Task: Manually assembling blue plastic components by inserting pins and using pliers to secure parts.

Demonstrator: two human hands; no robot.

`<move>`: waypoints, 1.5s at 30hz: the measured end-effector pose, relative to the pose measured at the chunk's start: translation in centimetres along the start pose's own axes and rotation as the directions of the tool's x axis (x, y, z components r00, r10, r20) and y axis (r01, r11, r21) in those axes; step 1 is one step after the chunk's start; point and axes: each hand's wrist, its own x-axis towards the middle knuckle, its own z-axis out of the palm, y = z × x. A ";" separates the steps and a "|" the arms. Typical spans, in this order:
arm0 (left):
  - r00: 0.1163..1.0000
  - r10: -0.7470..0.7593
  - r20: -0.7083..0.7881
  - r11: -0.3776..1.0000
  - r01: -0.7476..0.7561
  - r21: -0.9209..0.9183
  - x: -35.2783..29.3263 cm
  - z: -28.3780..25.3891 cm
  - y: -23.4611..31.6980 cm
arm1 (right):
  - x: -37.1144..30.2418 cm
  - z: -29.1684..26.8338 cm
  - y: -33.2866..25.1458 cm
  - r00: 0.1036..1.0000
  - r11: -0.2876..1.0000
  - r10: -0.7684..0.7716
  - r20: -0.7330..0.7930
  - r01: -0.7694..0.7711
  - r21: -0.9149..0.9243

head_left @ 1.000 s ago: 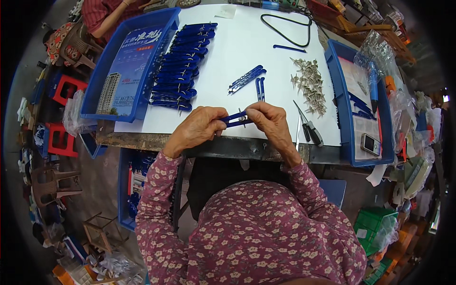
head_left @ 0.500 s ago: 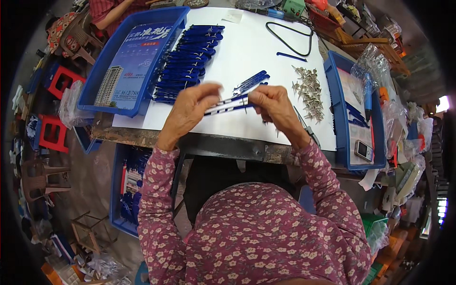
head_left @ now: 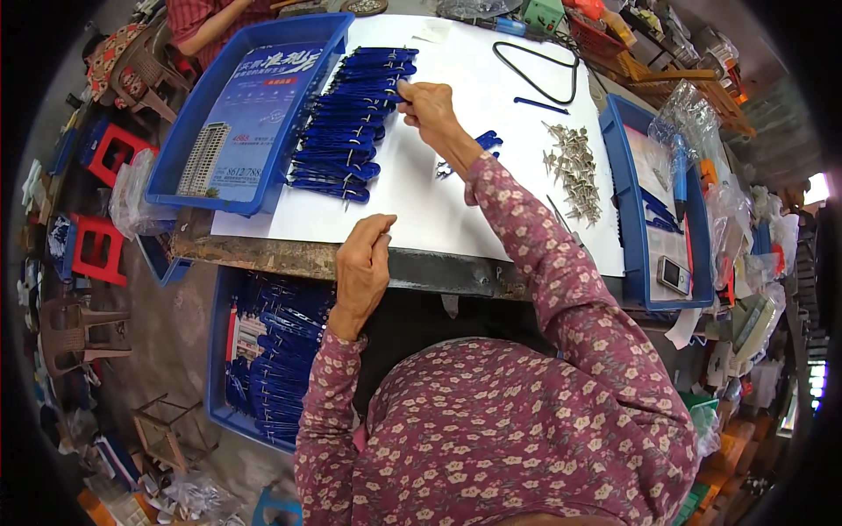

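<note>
My right hand (head_left: 429,107) reaches across the white work sheet to a row of slim blue strips (head_left: 338,145) with small metal pieces on them. Its thumb and fingers pinch together at the right end of one strip, near the upper part of the row. Nearer me, my left hand (head_left: 361,272) hovers by the table's front edge, fingers loosely bent, with nothing visible in it. A few more blue strips (head_left: 488,140) lie partly hidden behind my right forearm. To their right is a heap of small silvery metal parts (head_left: 574,171).
A large blue tray (head_left: 162,188) stands on the left, a narrower blue tray (head_left: 624,219) on the right with a phone (head_left: 673,275) inside. A black cord loop (head_left: 574,83) lies at the back. Below the table sits a blue crate (head_left: 217,368) full of blue strips.
My hands have parted. The right has moved up and left to the row with a strip; the left has drawn back toward me, below the table edge.
</note>
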 end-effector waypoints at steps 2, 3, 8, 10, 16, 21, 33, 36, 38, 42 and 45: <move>1.000 -0.031 -0.006 0.999 0.031 -0.022 -0.6 0.2 -0.9 | 0.3 0.5 0.5 1.000 1.000 0.023 0.011 -0.023 0.000; 0.999 -0.032 0.001 0.999 0.032 -0.025 -0.7 0.2 -1.1 | 0.3 0.6 0.8 0.999 0.999 0.042 0.025 -0.042 -0.001; 0.995 -0.102 0.012 0.991 0.103 -0.084 -0.6 0.7 -1.3 | 0.0 -0.1 1.1 0.996 0.998 0.058 0.063 -0.057 -0.014; 0.995 -0.098 0.027 0.992 0.100 -0.079 -0.4 1.0 -1.2 | 0.2 -0.4 1.0 0.997 0.997 0.074 0.035 -0.073 -0.024; 0.986 -0.159 0.050 0.977 0.164 -0.134 -0.3 1.9 -1.6 | -0.5 -2.3 1.0 0.992 0.992 0.120 0.030 -0.119 -0.037; 0.983 -0.179 0.042 0.973 0.183 -0.142 -0.1 2.1 -2.0 | -2.0 -4.8 -1.8 0.993 0.979 0.028 0.117 -0.004 -0.203; 0.972 -0.114 0.204 0.986 0.136 -0.100 4.1 5.0 0.3 | -18.4 -12.6 -11.5 0.973 0.864 -0.158 0.170 0.219 -0.453; 0.972 -0.040 0.232 0.998 0.051 -0.039 5.6 6.9 0.5 | -21.8 -13.7 -9.4 0.994 0.900 -0.088 0.063 0.106 -0.423; 0.961 -0.053 0.273 0.998 0.063 -0.029 6.4 8.0 0.6 | -23.9 -13.9 -8.5 1.000 0.922 0.010 0.010 -0.005 -0.387; 0.962 -0.054 0.266 0.998 0.041 0.055 7.4 10.1 -0.3 | -25.8 -14.8 -5.8 0.993 0.935 0.116 -0.017 -0.115 -0.335; 0.978 0.021 0.208 0.990 -0.050 0.134 8.8 12.0 -0.9 | -25.9 -15.7 -4.7 0.990 0.941 0.137 -0.034 -0.141 -0.309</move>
